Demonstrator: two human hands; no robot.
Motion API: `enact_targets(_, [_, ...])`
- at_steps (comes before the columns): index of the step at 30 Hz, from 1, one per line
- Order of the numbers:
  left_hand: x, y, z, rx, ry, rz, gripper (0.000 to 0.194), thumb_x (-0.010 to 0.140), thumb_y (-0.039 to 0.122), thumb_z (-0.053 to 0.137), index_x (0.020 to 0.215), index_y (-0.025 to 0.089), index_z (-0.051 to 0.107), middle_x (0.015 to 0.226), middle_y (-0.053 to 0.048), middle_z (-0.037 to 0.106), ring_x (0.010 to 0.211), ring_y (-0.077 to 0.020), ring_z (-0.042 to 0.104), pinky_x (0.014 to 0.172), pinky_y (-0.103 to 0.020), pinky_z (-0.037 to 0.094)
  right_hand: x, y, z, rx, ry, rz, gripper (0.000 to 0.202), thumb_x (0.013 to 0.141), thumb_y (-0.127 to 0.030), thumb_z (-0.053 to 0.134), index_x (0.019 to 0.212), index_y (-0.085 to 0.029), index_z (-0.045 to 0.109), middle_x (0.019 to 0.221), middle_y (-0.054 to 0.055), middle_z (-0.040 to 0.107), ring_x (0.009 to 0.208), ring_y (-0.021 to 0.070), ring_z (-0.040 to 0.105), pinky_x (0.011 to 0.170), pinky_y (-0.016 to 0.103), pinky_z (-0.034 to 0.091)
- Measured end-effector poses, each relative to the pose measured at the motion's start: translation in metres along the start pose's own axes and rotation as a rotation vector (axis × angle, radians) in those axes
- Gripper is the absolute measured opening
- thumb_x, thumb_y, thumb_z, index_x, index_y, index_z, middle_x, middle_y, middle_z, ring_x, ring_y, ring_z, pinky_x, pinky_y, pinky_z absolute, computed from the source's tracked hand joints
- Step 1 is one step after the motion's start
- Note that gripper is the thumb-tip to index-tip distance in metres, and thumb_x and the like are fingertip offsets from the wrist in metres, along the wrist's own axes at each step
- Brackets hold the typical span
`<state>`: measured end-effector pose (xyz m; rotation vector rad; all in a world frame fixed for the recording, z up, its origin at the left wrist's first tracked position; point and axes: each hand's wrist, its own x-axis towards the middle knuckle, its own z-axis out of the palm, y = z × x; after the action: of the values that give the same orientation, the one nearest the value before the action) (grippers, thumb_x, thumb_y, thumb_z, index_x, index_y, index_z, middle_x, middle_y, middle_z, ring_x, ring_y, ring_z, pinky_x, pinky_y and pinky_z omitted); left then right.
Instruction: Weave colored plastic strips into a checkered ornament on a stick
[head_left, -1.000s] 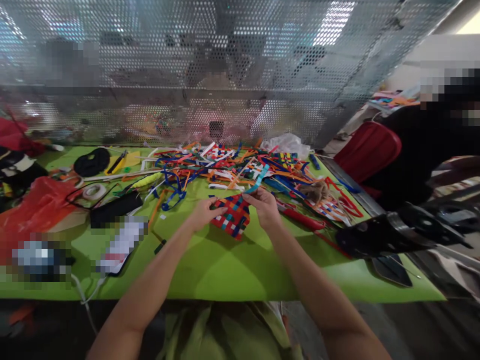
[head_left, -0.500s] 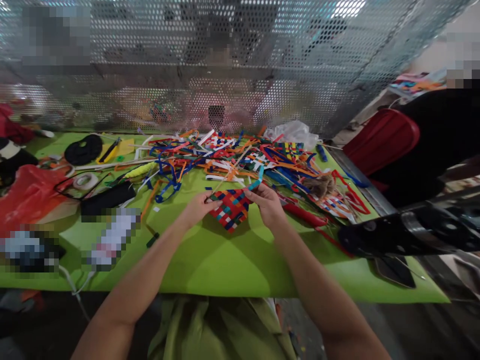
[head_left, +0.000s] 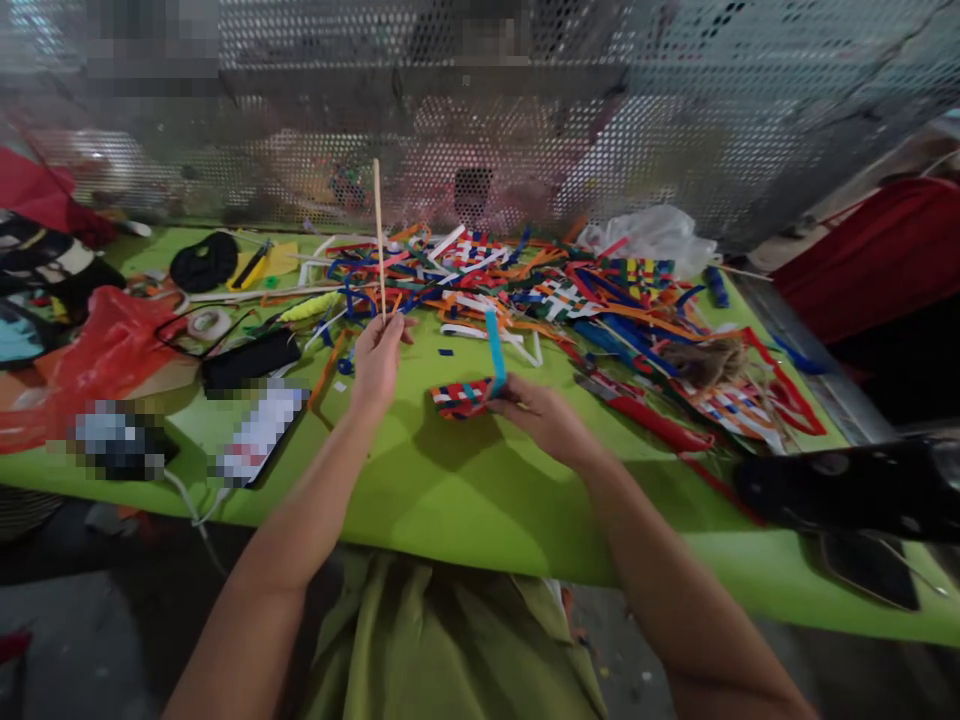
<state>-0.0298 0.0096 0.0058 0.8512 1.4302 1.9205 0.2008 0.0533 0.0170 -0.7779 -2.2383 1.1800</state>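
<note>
My left hand (head_left: 381, 358) is closed around the lower end of a thin wooden stick (head_left: 379, 235), which points up and away over the heap of strips. To its right, my right hand (head_left: 538, 412) pinches the edge of a small woven piece (head_left: 459, 399) in red, blue, orange and white, seen tilted almost edge-on. A light-blue strip (head_left: 495, 345) stands up from that piece beside my fingers. Below them lies the green table cover (head_left: 465, 505). A small dark blue scrap (head_left: 445, 352) is on it between my hands.
Coloured strips and woven pieces (head_left: 562, 300) are heaped at the back, before a perforated metal screen (head_left: 420, 130). A phone (head_left: 262, 430), a black case (head_left: 251, 362) and a red plastic bag (head_left: 105, 345) lie left. A black metal arm (head_left: 847, 485) juts in from the right.
My left hand has left the woven piece and moved left, now raising the stick upright. My right hand keeps the piece, which has tipped from flat to nearly edge-on. The view has shifted.
</note>
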Motion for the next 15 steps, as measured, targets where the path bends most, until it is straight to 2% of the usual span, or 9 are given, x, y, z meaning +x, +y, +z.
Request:
enact_targets(3, [0.001,-0.001,0.000,0.013,-0.011,0.009,0.025,0.086,0.040,0.060,0.079,0.017,0.064,0.064,0.002,0.052,0.041,-0.0033,0.026,0.039,-0.022,0.016,0.000,0.000,0.002,0.064,0.086,0.004,0.024,0.089,-0.044,0.055,0.094,-0.021,0.063,0.087,0.005,0.068,0.082,0.0208,0.064,0.074,0.035,0.052])
enact_targets(7, [0.002,-0.003,0.001,0.070,-0.012,-0.014,0.025,0.087,0.041,0.058,0.080,0.018,0.065,0.064,0.002,0.052,0.045,-0.0054,0.033,0.042,-0.022,0.022,0.004,0.007,0.006,-0.118,0.085,0.034,0.026,0.082,-0.042,0.066,0.101,-0.023,0.066,0.092,0.006,0.070,0.081,0.0230,0.064,0.075,0.038,0.050])
enact_targets(10, [0.003,-0.004,0.002,0.134,-0.009,-0.012,0.027,0.088,0.042,0.056,0.079,0.018,0.065,0.064,0.000,0.054,0.053,-0.0079,0.043,0.047,-0.022,0.029,0.013,0.014,0.014,-0.186,0.083,-0.040,0.015,0.080,-0.040,0.067,0.087,-0.027,0.072,0.091,0.005,0.071,0.091,0.0261,0.063,0.086,0.042,0.048])
enact_targets(12, [0.004,-0.005,0.001,0.159,-0.015,-0.007,0.028,0.089,0.043,0.055,0.080,0.018,0.065,0.066,0.000,0.055,0.057,-0.0091,0.047,0.050,-0.022,0.032,0.019,0.015,0.017,-0.164,0.101,-0.073,0.017,0.084,-0.041,0.063,0.079,-0.028,0.072,0.088,0.005,0.071,0.094,0.0257,0.062,0.089,0.041,0.046])
enact_targets(15, [0.006,-0.006,-0.001,0.177,-0.025,0.003,0.028,0.089,0.043,0.055,0.080,0.019,0.065,0.066,0.000,0.055,0.059,-0.0099,0.049,0.052,-0.023,0.034,0.016,0.010,0.009,-0.152,0.046,-0.010,0.024,0.089,-0.044,0.055,0.079,-0.028,0.070,0.079,0.003,0.069,0.074,0.0209,0.061,0.074,0.035,0.048])
